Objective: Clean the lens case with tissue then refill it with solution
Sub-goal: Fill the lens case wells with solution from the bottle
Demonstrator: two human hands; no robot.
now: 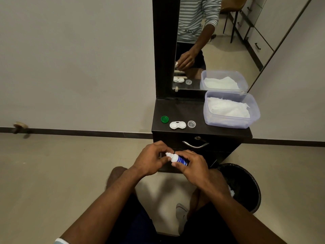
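Observation:
A white lens case (177,125) lies open on the dark cabinet top (177,110), with a green cap (164,119) to its left and a clear cap (191,124) to its right. In front of the cabinet, below its top, I hold a small white solution bottle with a blue label (177,158), lying sideways. My right hand (191,166) grips the bottle's body. My left hand (151,158) pinches the white cap at its tip. A clear plastic tub (253,118) with white tissues (228,107) stands at the back right.
A mirror (202,41) rises behind the cabinet top. The cabinet drawer has a metal handle (195,144). A black waste bin (246,185) with crumpled tissue stands on the floor to the right. My knees are below my hands.

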